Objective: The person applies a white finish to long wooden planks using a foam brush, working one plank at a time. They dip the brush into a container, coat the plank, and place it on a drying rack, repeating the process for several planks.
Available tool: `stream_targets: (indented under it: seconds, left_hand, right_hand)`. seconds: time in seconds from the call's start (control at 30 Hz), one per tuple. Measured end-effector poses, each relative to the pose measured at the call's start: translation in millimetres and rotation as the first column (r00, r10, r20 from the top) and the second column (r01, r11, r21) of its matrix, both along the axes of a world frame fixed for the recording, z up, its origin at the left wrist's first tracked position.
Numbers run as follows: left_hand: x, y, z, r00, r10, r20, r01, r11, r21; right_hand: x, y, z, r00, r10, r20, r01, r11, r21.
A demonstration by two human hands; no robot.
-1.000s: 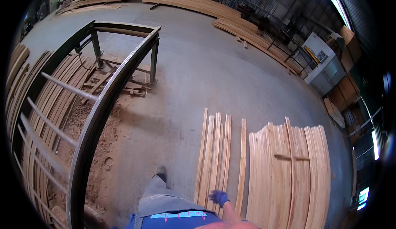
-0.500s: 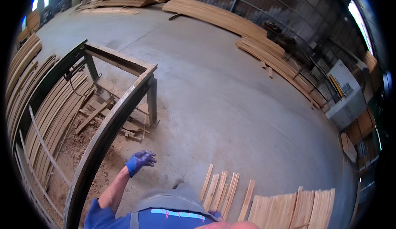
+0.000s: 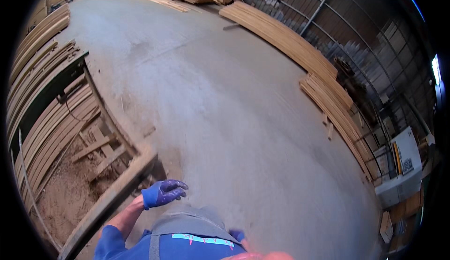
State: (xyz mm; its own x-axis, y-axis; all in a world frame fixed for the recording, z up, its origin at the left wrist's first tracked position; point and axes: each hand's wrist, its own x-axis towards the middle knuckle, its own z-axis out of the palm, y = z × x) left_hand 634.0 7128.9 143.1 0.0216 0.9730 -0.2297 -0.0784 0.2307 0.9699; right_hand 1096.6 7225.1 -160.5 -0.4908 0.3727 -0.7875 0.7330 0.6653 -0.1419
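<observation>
My left hand [image 3: 165,193], in a blue and purple work glove, hangs in the air beside the near corner of a metal frame [image 3: 110,203]. Its fingers are apart and slightly curled, with nothing between them. Low down, my right hand [image 3: 237,235] shows only as a small patch of blue glove at the edge of my grey apron [image 3: 187,220]. The fingers of that hand are hidden, and whether it holds anything cannot be seen.
Long boards [image 3: 56,133] and sawdust [image 3: 65,199] lie under and beside the frame at left. Stacked planks [image 3: 276,30] line the far wall, with another plank pile [image 3: 337,114] at right. A pale cabinet [image 3: 398,185] stands at far right on the concrete floor [image 3: 243,119].
My view has swung and moved forward; the frame sits lower and further left. The short wooden pieces at the lower right have left view. My left hand's fingers have spread.
</observation>
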Motion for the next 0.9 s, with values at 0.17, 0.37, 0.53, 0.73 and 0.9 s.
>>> stream_targets:
  seconds: [0.17,0.37,0.53,0.73,0.9]
  left_hand:
    - [-82.6,174.6,4.8,0.993,-0.109,-0.04,0.109,0.994,0.021]
    - [-183.8,335.7,-73.5,0.93,0.357,0.086,-0.347,0.931,-0.112]
    - [-270.1,400.9,-124.0,0.629,0.7,0.337,-0.566,0.71,-0.419]
    - [-433.2,475.9,-150.1,0.466,0.871,0.154,-0.716,0.474,-0.512]
    - [-628.6,622.5,-103.4,0.657,0.626,-0.42,-0.69,0.724,0.0]
  right_hand:
    - [-60.4,137.9,-28.0,0.772,-0.629,0.094,0.634,0.75,-0.189]
    - [-159.2,416.6,-55.0,0.986,-0.098,0.134,0.123,0.972,-0.198]
    - [-305.8,805.6,-49.5,0.956,0.282,0.079,-0.289,0.868,0.404]
    - [-693.2,867.6,81.2,0.287,-0.855,-0.431,0.52,0.518,-0.679]
    - [-720.9,854.3,-76.7,0.882,0.46,-0.101,-0.467,0.829,-0.308]
